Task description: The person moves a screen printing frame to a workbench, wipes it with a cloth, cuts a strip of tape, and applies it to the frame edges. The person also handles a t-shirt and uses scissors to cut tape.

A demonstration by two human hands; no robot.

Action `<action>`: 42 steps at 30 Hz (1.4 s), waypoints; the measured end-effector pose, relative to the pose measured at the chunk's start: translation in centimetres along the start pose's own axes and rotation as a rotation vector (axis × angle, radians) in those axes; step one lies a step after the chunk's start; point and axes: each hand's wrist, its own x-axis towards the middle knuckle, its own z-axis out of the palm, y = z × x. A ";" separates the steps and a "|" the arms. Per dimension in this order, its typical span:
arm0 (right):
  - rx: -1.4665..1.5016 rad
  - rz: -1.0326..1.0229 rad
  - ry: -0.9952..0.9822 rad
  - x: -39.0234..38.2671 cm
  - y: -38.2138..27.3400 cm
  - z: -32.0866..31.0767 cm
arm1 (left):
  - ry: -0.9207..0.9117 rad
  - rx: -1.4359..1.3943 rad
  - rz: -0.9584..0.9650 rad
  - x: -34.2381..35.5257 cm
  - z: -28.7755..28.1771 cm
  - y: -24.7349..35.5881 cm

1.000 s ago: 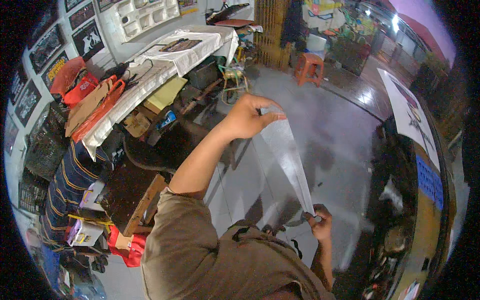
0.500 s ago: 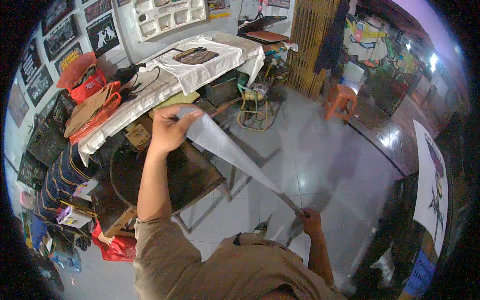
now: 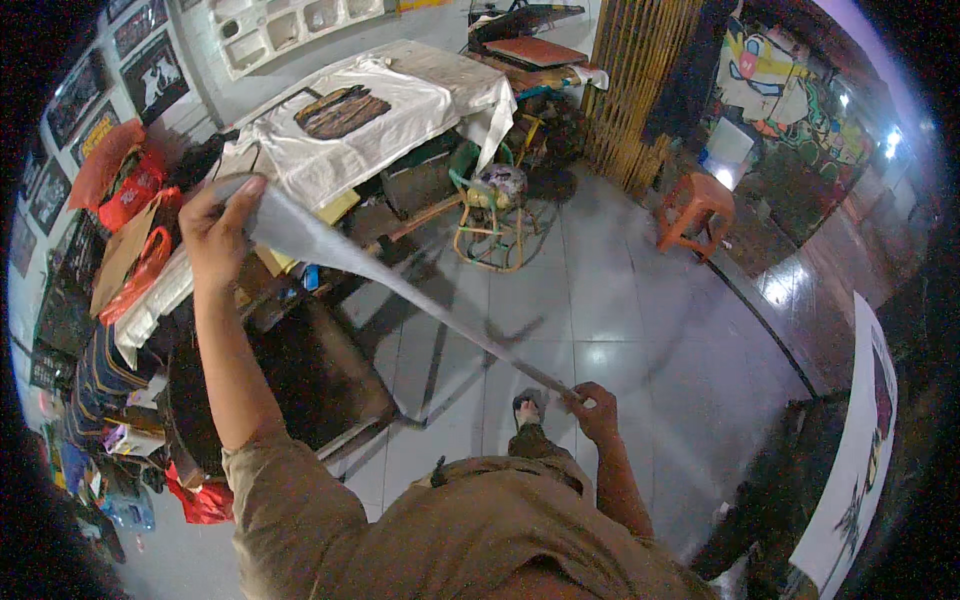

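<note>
A long, thin whitish sheet (image 3: pixel 325 240) is stretched diagonally between my hands, wide at the upper left and narrowing to a strip at the lower right. My left hand (image 3: pixel 222 230), raised in front of the table, grips the wide end between thumb and fingers. Lower, over the floor, my right hand (image 3: pixel 590 410) has its fingers pinched on the narrow end. Behind the sheet, a long table (image 3: pixel 430 65) carries a white T-shirt (image 3: pixel 270 150) with a dark print. My foot in a sandal (image 3: pixel 528 410) shows below the strip.
A dark round-cornered board (image 3: pixel 290 370) stands at left below the table, near red bags (image 3: pixel 140 170). A small cane chair (image 3: pixel 485 220) and an orange plastic stool (image 3: pixel 692 215) are on the tiled floor (image 3: pixel 620 300). A printed white sheet (image 3: pixel 840 470) lies along the right side.
My left hand has moved leftward, stretching the sheet more across the view, and my right hand has shifted a little left. The view has swung toward the table and doorway; my foot now shows.
</note>
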 end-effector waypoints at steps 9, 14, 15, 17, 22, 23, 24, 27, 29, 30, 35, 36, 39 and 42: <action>0.659 0.376 -0.139 24.2 4.0 -6.0 | 0.194 0.215 -0.355 6.3 -1.1 -7.8; 0.382 0.098 -0.260 39.1 -0.3 -5.7 | 0.380 0.077 -0.200 6.9 -6.6 -15.3; 0.404 -0.006 -0.394 42.6 0.6 -5.1 | 0.448 0.041 -0.262 7.5 -6.5 -15.3; 0.480 -0.040 -0.546 47.9 -0.2 -2.3 | 0.435 0.398 -0.283 7.9 -8.0 -16.5; 0.349 -0.125 -0.844 57.5 -6.4 5.5 | 0.258 1.148 -0.202 6.7 -15.8 -20.2; 0.330 -0.083 -0.929 59.1 -8.0 7.0 | 0.249 1.161 -0.199 6.9 -16.9 -21.0; 0.304 -0.041 -1.021 60.5 -9.6 8.5 | 0.246 1.178 -0.200 6.6 -18.2 -21.3; -0.007 -0.213 -1.022 65.5 -11.8 13.1 | 0.370 0.980 -0.311 6.8 -20.8 -24.4; 0.132 -0.098 -1.018 69.5 -11.8 15.5 | 0.384 0.996 -0.321 8.8 -20.1 -26.2; 0.190 -0.105 -0.953 71.6 -11.3 17.1 | 0.367 1.042 -0.397 8.6 -20.0 -27.3; 0.423 -0.104 -0.754 80.0 -12.4 21.6 | 0.517 0.770 -0.444 14.4 -17.9 -34.9; 0.415 -0.133 -0.716 82.3 -12.8 22.2 | 0.683 0.433 -0.479 14.8 -19.7 -38.8; 0.349 -0.146 -0.583 88.8 -10.4 23.6 | 0.805 0.163 -0.534 21.4 -12.4 -41.3; 0.141 -0.169 -0.501 95.2 -8.4 26.1 | 0.504 0.634 -0.457 23.8 -10.2 -46.2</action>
